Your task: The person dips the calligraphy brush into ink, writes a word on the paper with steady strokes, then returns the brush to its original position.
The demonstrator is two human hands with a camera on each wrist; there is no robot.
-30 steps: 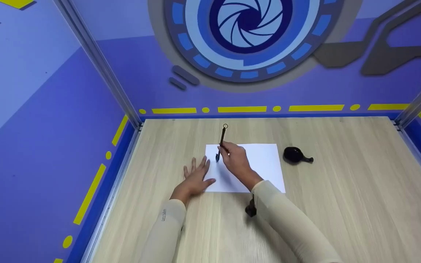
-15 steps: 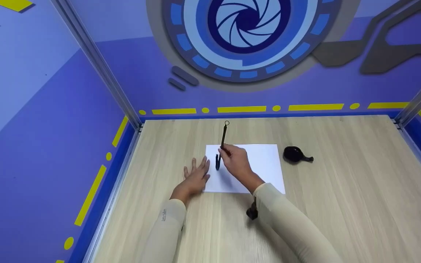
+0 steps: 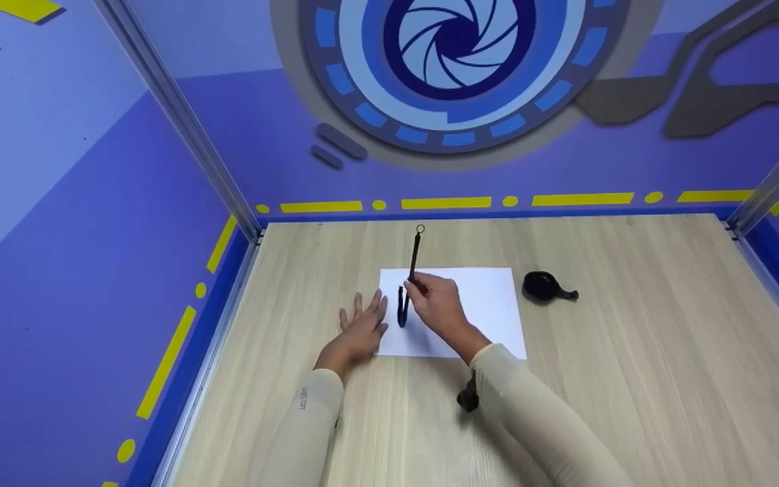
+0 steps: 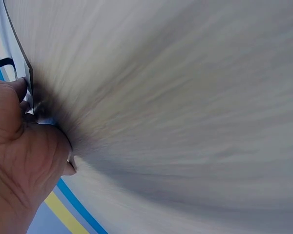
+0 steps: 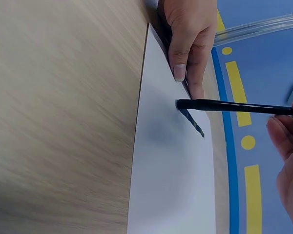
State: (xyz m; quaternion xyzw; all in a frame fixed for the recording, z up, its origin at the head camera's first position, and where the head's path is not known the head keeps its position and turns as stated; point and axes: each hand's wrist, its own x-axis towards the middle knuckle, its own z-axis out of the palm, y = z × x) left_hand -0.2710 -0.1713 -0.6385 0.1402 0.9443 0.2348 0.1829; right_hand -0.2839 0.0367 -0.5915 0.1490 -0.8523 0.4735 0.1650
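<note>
A white sheet of paper (image 3: 484, 311) lies on the wooden table. My right hand (image 3: 440, 301) pinches the shaft of a black ink brush (image 3: 416, 253), its hanging loop uppermost. In the right wrist view the tip of the brush (image 5: 234, 107) touches the paper at one end of a black stroke (image 5: 194, 123). Fingers spread, my left hand (image 3: 360, 331) rests flat on the left edge of the sheet, beside the stroke. The left wrist view shows that hand (image 4: 24, 151) from behind, with most of its fingers hidden.
A small black dish with a short handle (image 3: 541, 287) sits right of the paper. Purple-blue panels with yellow marks (image 3: 447, 203) close off the back and both sides of the table. A dark piece (image 3: 468, 399) hangs beneath the right wrist.
The brush has moved down the paper towards me, and the black stroke has grown longer. My left thumb has drawn in towards the fingers; otherwise the left hand stays in place.
</note>
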